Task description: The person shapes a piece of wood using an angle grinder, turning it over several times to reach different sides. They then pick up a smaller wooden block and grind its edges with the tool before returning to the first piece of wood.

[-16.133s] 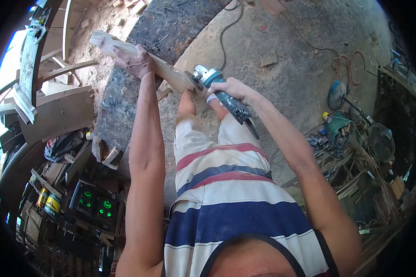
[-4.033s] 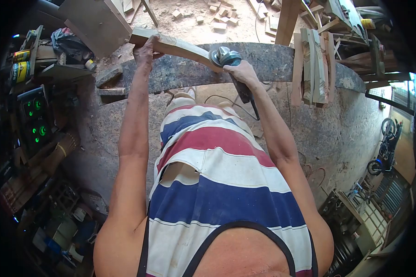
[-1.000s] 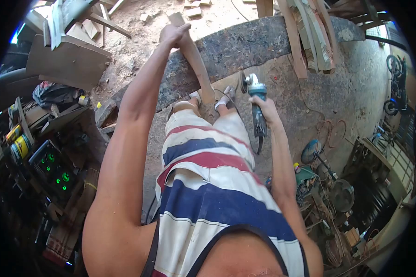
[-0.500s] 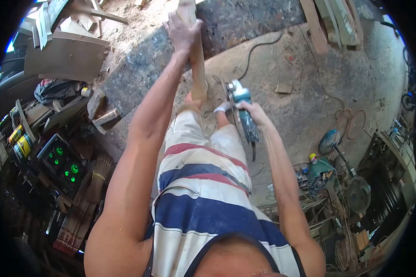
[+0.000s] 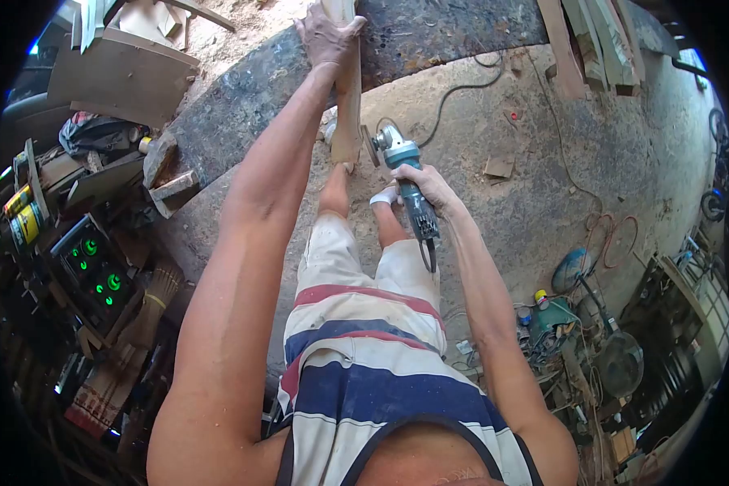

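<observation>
My left hand (image 5: pixel 330 34) grips a long pale wooden piece (image 5: pixel 347 113) near its upper part, over the dark stained workbench (image 5: pixel 259 77). The lower end of the wood sticks out past the bench edge, above my leg. My right hand (image 5: pixel 426 188) is wrapped round the body of a teal and black angle grinder (image 5: pixel 411 174). The grinder's disc (image 5: pixel 370 146) points up and left, just right of the wood, with a small gap between them.
Boards (image 5: pixel 595 49) lean at the bench's upper right. A dark cable (image 5: pixel 445 105) crosses the dusty floor beside a small flat block (image 5: pixel 499 167). At left stand a wood block (image 5: pixel 174 193) and a green-lit speaker (image 5: pixel 97 271). A fan (image 5: pixel 621 362) lies at lower right.
The grinder has moved slightly left and its disc is nearer the wood. My left hand stays on the wood, which appears a little lower as the view has shifted.
</observation>
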{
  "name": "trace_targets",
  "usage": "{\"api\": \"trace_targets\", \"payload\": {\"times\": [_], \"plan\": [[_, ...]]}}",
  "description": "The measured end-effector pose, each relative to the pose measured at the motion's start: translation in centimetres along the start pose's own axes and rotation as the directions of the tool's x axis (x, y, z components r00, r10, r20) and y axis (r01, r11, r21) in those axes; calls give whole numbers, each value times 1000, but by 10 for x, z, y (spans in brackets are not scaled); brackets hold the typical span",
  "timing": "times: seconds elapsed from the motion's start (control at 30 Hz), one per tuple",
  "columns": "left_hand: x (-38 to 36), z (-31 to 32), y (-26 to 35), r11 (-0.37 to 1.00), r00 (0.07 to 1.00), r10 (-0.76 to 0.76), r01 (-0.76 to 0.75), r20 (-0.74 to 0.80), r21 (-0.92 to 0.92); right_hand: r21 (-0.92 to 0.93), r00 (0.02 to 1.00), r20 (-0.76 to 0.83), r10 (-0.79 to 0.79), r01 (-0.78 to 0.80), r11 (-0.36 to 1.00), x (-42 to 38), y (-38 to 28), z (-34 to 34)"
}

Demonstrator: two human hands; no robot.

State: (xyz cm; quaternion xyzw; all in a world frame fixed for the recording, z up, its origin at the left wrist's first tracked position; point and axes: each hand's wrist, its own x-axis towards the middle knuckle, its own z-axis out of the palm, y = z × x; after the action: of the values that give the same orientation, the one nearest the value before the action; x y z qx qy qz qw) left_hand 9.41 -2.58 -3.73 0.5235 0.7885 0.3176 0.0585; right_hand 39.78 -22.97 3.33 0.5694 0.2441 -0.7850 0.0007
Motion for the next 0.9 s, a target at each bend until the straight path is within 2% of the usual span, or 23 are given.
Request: {"api": "trace_targets", "payload": {"times": [0.07,0.2,0.3,0.33,0.43,0.57,0.67,0.77,0.9], "plan": [[2,4,-3,1000,1000,-10,10,-12,0,-68,1000,-7,-11,10,998,-9,-8,0],[2,-9,8,999,999,-11,13,53,-45,0,1000,15,-11,11,1000,-8,-1,-4],[-2,-9,14,999,1000,-8,7,-18,-52,-79,999,-6,35,-35,996,-19,-17,-1],[-3,-8,13,997,998,-55,56,25,-57,-81,1000,-5,26,-27,996,-21,-21,1],[-4,-3,10,998,1000,-23,21,-20,-66,-71,1000,-3,4,-5,997,-24,-19,3],[-5,0,9,997,999,-42,42,-8,-68,-48,1000,1,-16,16,999,-22,-12,1],[-8,-12,22,1000,1000,-6,7,-22,28,-55,1000,16,-18,19,998,-23,-18,1],[-6,-20,28,999,997,-47,46,65,30,-48,1000,17,-10,11,999,-24,-18,0],[-6,-9,20,998,998,-44,43,40,41,-65,1000,-8,-22,22,998,-30,-19,5]]}}
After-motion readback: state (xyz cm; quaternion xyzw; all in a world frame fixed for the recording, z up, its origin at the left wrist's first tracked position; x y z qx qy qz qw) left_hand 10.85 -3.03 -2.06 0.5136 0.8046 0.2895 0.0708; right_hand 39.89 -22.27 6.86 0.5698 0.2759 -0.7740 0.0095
